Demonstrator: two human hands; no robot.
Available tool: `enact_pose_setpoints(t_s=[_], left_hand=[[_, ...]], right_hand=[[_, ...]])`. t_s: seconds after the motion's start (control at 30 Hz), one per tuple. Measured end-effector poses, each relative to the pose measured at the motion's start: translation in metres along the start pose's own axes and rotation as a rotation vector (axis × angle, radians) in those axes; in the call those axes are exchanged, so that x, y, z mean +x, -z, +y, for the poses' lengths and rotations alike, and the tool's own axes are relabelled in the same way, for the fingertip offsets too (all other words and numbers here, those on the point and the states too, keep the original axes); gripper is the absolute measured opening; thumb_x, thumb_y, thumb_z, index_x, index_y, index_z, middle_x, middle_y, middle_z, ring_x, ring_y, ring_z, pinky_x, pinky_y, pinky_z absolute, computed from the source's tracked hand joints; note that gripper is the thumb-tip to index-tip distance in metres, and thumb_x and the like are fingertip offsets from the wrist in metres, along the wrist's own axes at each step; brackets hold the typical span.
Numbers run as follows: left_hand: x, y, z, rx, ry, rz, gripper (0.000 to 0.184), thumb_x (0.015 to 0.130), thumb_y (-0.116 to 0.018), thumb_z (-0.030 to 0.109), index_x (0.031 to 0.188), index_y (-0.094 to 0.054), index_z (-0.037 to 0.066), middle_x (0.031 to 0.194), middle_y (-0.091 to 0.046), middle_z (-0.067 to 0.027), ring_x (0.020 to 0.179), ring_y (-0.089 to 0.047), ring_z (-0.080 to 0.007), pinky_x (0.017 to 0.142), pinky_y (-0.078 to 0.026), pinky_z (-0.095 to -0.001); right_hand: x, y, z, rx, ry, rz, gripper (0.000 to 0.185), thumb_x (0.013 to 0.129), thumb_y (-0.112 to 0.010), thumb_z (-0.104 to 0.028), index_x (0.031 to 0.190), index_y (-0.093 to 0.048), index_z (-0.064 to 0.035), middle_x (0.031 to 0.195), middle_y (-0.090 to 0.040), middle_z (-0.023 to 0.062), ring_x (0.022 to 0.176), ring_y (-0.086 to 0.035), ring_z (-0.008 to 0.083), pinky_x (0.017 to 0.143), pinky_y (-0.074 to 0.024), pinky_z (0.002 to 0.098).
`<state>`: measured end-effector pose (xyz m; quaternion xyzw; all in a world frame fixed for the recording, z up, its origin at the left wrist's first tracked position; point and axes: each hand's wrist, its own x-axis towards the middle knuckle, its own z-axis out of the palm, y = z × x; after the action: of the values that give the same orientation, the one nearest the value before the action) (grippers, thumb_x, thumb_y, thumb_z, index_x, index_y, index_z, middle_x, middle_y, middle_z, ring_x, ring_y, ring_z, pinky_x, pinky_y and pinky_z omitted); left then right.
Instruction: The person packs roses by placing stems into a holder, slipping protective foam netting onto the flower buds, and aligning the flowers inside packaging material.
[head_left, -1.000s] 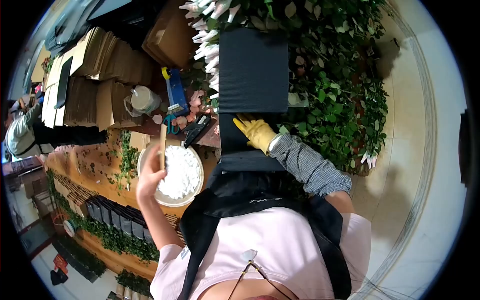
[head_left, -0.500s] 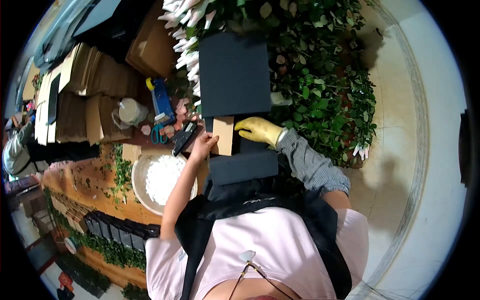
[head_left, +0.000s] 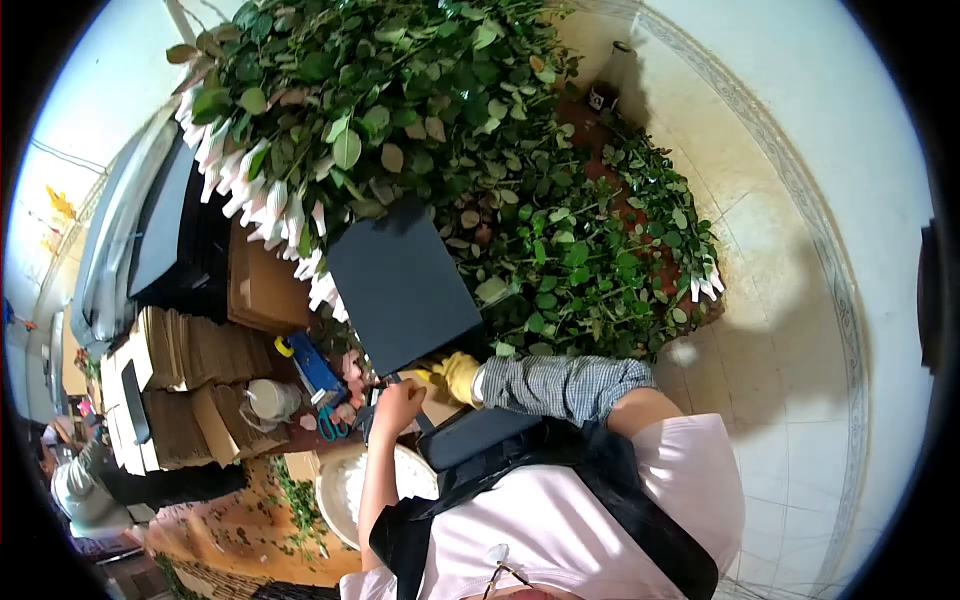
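A small brown cardboard piece (head_left: pixel 438 404) lies between my hands, just below a large dark panel (head_left: pixel 402 285). My bare left hand (head_left: pixel 398 408) is closed at its left edge, with the fingertips pinched. My right hand (head_left: pixel 458 377), in a yellow glove, has its fingers bent over the upper right part of the cardboard; the fingertips are partly hidden. A dark padded block (head_left: pixel 480 435) sits between the cardboard and my body. By my left hand, a black stapler-like tool is mostly covered.
Leafy rose stems with white-sleeved heads (head_left: pixel 265 205) are heaped beyond the panel. To the left are a blue tape dispenser (head_left: pixel 318 372), teal scissors (head_left: pixel 332 424), a white cup (head_left: pixel 270 400), cardboard stacks (head_left: pixel 180 350) and a basin (head_left: pixel 338 500) of white pieces. Another person (head_left: pixel 85 490) is at far left.
My head view has turned, so the scene sits tilted. My gloved right hand has come left and onto the cardboard, which it was beside before. My left hand stays at the cardboard's left edge.
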<state>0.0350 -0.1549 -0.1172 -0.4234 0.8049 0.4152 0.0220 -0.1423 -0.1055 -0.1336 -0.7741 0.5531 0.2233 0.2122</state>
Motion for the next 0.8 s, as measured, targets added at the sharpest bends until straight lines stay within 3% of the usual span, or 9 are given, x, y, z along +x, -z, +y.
enact_pose_setpoints(t_s=[0.1, 0.13, 0.2, 0.27, 0.33, 0.43, 0.57, 0.73, 0.8], left_hand=[[0.028, -0.025, -0.018, -0.057, 0.005, -0.300, 0.040, 0.087, -0.058, 0.029, 0.108, -0.060, -0.006, 0.095, -0.067, -0.0276, 0.094, -0.065, -0.0427, 0.083, -0.052, -0.0472], [0.031, -0.037, -0.019, 0.092, 0.020, -0.261, 0.043, 0.087, -0.058, 0.029, 0.111, -0.058, -0.007, 0.102, -0.065, -0.0304, 0.101, -0.062, -0.0442, 0.087, -0.050, -0.0474], [0.037, -0.048, -0.025, 0.166, 0.031, -0.222, 0.050, 0.086, -0.059, 0.030, 0.116, -0.055, -0.010, 0.115, -0.060, -0.0359, 0.114, -0.057, -0.0471, 0.096, -0.047, -0.0478], [0.040, -0.058, -0.045, 0.019, -0.002, -0.224, 0.046, 0.086, -0.060, 0.028, 0.112, -0.057, -0.009, 0.107, -0.063, -0.0323, 0.105, -0.061, -0.0435, 0.090, -0.050, -0.0447], [0.037, -0.057, -0.049, -0.088, 0.004, -0.218, 0.039, 0.087, -0.060, 0.024, 0.109, -0.057, -0.008, 0.096, -0.065, -0.0252, 0.089, -0.064, -0.0341, 0.079, -0.051, -0.0401], [0.030, -0.057, -0.043, -0.162, 0.021, -0.195, 0.032, 0.087, -0.060, 0.019, 0.105, -0.058, -0.008, 0.084, -0.067, -0.0180, 0.073, -0.066, -0.0254, 0.067, -0.053, -0.0358], [0.030, -0.067, -0.055, -0.126, 0.042, -0.145, 0.032, 0.089, -0.063, 0.021, 0.105, -0.059, -0.007, 0.095, -0.067, -0.0214, 0.089, -0.067, -0.0310, 0.079, -0.052, -0.0373], [0.026, -0.061, -0.040, -0.108, 0.055, -0.119, 0.030, 0.090, -0.064, 0.020, 0.106, -0.057, -0.004, 0.093, -0.066, -0.0187, 0.086, -0.065, -0.0295, 0.078, -0.052, -0.0364], [0.024, -0.063, -0.043, -0.173, 0.080, -0.134, 0.029, 0.090, -0.065, 0.020, 0.104, -0.056, -0.003, 0.090, -0.063, -0.0151, 0.082, -0.062, -0.0252, 0.076, -0.051, -0.0351]], right_hand=[[-0.008, 0.000, -0.002, 0.140, 0.025, 0.242, 0.085, 0.084, -0.066, -0.029, 0.155, -0.022, -0.0126, 0.142, -0.052, 0.0135, 0.120, -0.059, 0.0299, 0.097, -0.0473, 0.0441], [-0.021, 0.017, 0.013, 0.299, 0.116, 0.060, 0.065, 0.088, -0.062, -0.028, 0.147, -0.040, -0.0115, 0.132, -0.060, 0.0152, 0.117, -0.061, 0.0288, 0.097, -0.0482, 0.0407], [-0.028, 0.007, 0.039, 0.671, 0.231, 0.283, 0.044, 0.090, -0.059, -0.028, 0.130, -0.058, -0.0089, 0.121, -0.065, 0.0169, 0.110, -0.063, 0.0303, 0.093, -0.0503, 0.0400], [-0.076, 0.010, 0.067, 0.909, 0.145, 0.386, 0.043, 0.089, -0.061, -0.029, 0.125, -0.061, -0.0071, 0.118, -0.065, 0.0175, 0.107, -0.064, 0.0314, 0.092, -0.0507, 0.0417], [-0.108, -0.003, 0.094, 0.839, -0.160, 0.501, 0.048, 0.087, -0.065, -0.033, 0.126, -0.060, -0.0063, 0.119, -0.065, 0.0173, 0.110, -0.062, 0.0303, 0.095, -0.0490, 0.0417], [-0.129, -0.067, 0.110, 0.260, -0.654, 0.709, 0.059, 0.086, -0.067, -0.034, 0.138, -0.052, -0.0106, 0.133, -0.058, 0.0141, 0.126, -0.052, 0.0295, 0.109, -0.0381, 0.0427], [-0.127, -0.159, 0.094, 0.386, -0.646, 0.587, 0.060, 0.089, -0.062, -0.032, 0.144, -0.045, -0.0139, 0.144, -0.049, 0.0142, 0.134, -0.044, 0.0318, 0.114, -0.0306, 0.0443], [-0.145, -0.072, 0.152, 0.799, -0.570, 0.479, 0.061, 0.091, -0.062, -0.035, 0.144, -0.044, -0.0113, 0.127, -0.060, 0.0172, 0.120, -0.055, 0.0331, 0.103, -0.0422, 0.0422], [-0.144, -0.029, 0.161, 0.546, -0.651, 0.649, 0.065, 0.088, -0.065, -0.032, 0.145, -0.043, -0.0117, 0.133, -0.057, 0.0160, 0.124, -0.052, 0.0324, 0.107, -0.0387, 0.0430]])
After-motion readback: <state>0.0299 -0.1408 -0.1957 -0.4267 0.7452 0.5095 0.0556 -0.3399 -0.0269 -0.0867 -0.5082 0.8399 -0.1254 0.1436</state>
